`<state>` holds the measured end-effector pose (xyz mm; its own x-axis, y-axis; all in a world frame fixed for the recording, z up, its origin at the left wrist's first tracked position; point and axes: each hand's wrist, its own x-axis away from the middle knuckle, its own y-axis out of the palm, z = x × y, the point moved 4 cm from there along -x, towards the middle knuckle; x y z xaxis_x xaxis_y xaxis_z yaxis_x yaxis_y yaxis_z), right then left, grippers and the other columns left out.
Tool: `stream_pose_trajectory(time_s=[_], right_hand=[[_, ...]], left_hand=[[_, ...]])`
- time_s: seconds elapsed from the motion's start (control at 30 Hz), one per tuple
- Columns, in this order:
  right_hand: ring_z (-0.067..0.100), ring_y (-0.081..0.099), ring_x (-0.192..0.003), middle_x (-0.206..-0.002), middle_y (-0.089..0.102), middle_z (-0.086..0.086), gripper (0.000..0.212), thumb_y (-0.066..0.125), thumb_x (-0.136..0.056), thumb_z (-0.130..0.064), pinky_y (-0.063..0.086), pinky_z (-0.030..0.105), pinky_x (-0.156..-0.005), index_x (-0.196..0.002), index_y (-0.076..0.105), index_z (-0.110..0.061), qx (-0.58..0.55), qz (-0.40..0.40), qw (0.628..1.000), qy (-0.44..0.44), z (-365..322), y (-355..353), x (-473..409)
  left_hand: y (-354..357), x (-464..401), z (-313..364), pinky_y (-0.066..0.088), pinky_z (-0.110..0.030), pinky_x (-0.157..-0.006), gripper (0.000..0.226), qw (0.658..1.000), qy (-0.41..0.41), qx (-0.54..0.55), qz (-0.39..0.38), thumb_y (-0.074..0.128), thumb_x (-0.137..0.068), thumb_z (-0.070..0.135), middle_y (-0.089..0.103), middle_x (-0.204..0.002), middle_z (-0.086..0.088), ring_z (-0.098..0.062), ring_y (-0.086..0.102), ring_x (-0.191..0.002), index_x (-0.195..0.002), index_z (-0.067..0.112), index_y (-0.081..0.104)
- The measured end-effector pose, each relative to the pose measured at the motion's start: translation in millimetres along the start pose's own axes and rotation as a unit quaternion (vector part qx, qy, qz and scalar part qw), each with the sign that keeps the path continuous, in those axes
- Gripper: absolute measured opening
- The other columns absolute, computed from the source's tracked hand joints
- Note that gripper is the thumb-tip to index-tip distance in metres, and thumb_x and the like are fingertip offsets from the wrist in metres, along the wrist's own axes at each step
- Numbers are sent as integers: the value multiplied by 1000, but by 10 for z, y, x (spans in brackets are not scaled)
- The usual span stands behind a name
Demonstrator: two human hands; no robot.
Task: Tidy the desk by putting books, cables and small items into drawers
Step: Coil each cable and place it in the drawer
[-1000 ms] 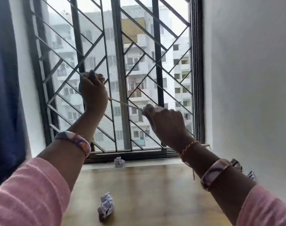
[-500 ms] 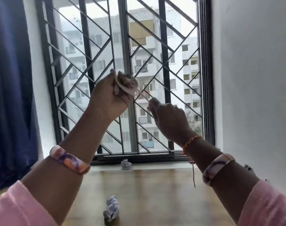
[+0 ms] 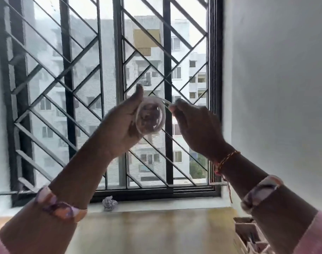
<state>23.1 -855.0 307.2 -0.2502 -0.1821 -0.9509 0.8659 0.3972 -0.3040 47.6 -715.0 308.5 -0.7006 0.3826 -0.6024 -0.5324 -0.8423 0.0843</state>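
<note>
Cable (image 3: 150, 117), white and thin, sits wound into a small round coil at the centre of the view, raised in the air in front of the window grille (image 3: 94, 85) and well above the desk (image 3: 156, 233); the left hand (image 3: 122, 123) grips the coil from its 9 o'clock side, fingers curled behind the loops and thumb pointing up toward 12 o'clock; the right hand (image 3: 195, 127) comes in from 3 o'clock and pinches the cable's free end between thumb and fingertips, just beside the coil at about its 2 o'clock edge, so a short stretch of cable runs from the top of the coil to that pinch; both forearms rise from the lower corners, at 7 and 5 o'clock, each with a patterned bangle, and the right wrist also carries a thin thread band (image 3: 228, 159); a crumpled paper ball (image 3: 109, 203) lies on the sill at 6 o'clock of the coil, touching the window frame's base; at 4 o'clock, by the white wall, a partitioned organiser (image 3: 246, 231) shows partly behind the right arm, its contents too blurred to tell.
</note>
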Motion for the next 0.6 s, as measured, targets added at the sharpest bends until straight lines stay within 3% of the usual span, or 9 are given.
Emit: stream_pose_trajectory(time_s=[0.1,0.23,0.33,0.4,0.47,0.5,0.53,0.57,0.6], right_hand=[[35,67,-80,-88,67,11,21,35,-98,-25,43,32,-60,-109,50,-17,81,-87,993,-5,14,168,42],[31,62,-99,-106,62,11,23,38,-94,-10,36,32,-65,-113,52,-9,183,-232,955,-29,-1,207,120],[30,65,-93,-97,65,10,16,47,-93,-14,48,35,-71,-102,60,-11,182,-172,968,-32,55,94,87],[29,67,-88,-93,68,8,16,59,-88,-23,54,38,-77,-100,65,-16,128,-111,985,-35,155,24,15],[24,67,-82,-91,70,3,18,70,-79,-31,56,40,-74,-94,70,-20,65,-102,992,-43,265,-33,-64],[19,67,-77,-87,70,-2,18,74,-75,-32,56,38,-71,-89,72,-19,16,-101,994,-48,306,-58,-95],[15,66,-71,-82,69,-5,20,76,-71,-30,56,34,-69,-85,72,-17,-60,-88,993,-48,335,-90,-121],[12,65,-67,-77,69,-4,21,79,-68,-28,56,28,-66,-82,72,-13,-151,-68,986,-34,361,-105,-132],[10,64,-64,-75,69,-1,23,81,-66,-23,54,21,-63,-81,71,-9,-234,-48,971,-5,397,-97,-131]], left_hand=[[99,-387,-135,48,-22,-53,56,985,113,97,83,33,-99,34,58,-51,1,-11,54,-49,-58,10,61],[59,-697,-505,37,-33,-53,43,913,244,-238,223,28,-92,43,49,-53,6,-16,45,-51,-62,19,47],[173,-756,-660,34,-28,-55,40,866,239,-405,168,34,-99,25,47,-59,0,-17,42,-54,-63,14,45],[218,-784,-731,31,-26,-51,43,895,160,-410,70,38,-98,13,46,-53,-1,-14,40,-47,-55,15,44],[257,-755,-783,38,-21,-51,43,946,58,-316,-46,40,-96,12,50,-46,-3,-10,49,-43,-57,20,55],[275,-729,-797,30,-21,-51,38,962,13,-259,-80,36,-99,21,57,-50,-7,-8,60,-51,-72,22,63],[296,-706,-796,39,-23,-77,41,974,-20,-200,-101,27,-100,36,64,-64,-14,-11,68,-68,-93,21,65],[313,-681,-782,55,-29,-71,54,983,-36,-137,-118,16,-98,49,67,-77,-16,-16,69,-81,-104,21,62],[327,-683,-768,54,-28,-67,63,988,-26,-85,-127,10,-95,55,68,-81,-15,-18,69,-80,-107,21,61]])
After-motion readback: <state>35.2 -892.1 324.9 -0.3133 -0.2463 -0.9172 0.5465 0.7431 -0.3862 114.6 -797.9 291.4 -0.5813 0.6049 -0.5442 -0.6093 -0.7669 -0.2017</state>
